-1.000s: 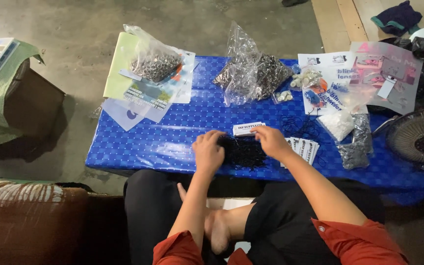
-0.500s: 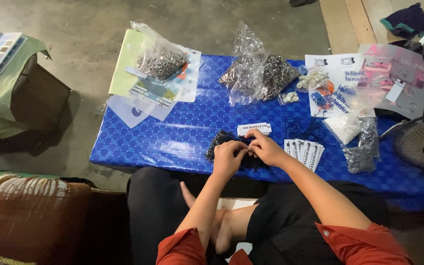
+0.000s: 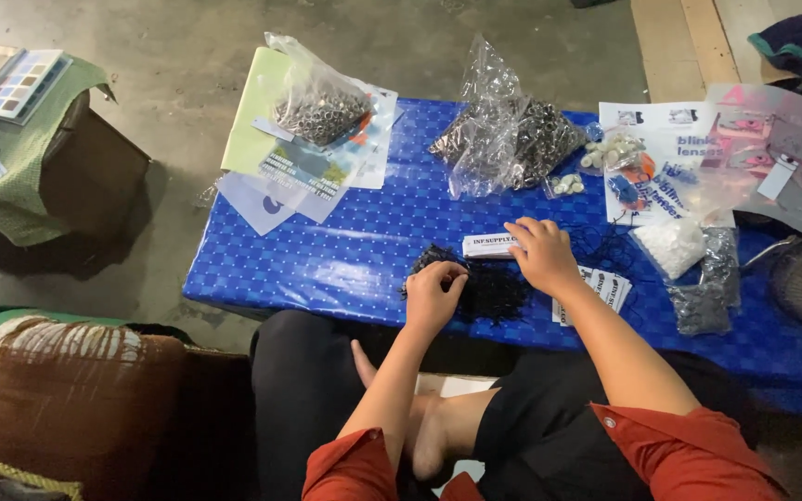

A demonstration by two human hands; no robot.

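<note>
Pinching at a black tangle of cords (image 3: 485, 289) near the front edge of the blue surface (image 3: 327, 260), left hand (image 3: 433, 295) with fingers closed on it. Right hand (image 3: 540, 252) spread flat, pressing a white card (image 3: 489, 245) just behind the tangle. Along the back edge: two clear bags of metal rings (image 3: 322, 111) (image 3: 512, 139). Small bags of white and grey bits (image 3: 693, 269) toward the right edge.

A tangled heap of thin black cords (image 3: 492, 289) lies on the near part of the blue table, loosely spread and partly hidden by fingers at its left edge. Just behind it lies a small white card (image 3: 490, 245), flat, long side across.
</note>
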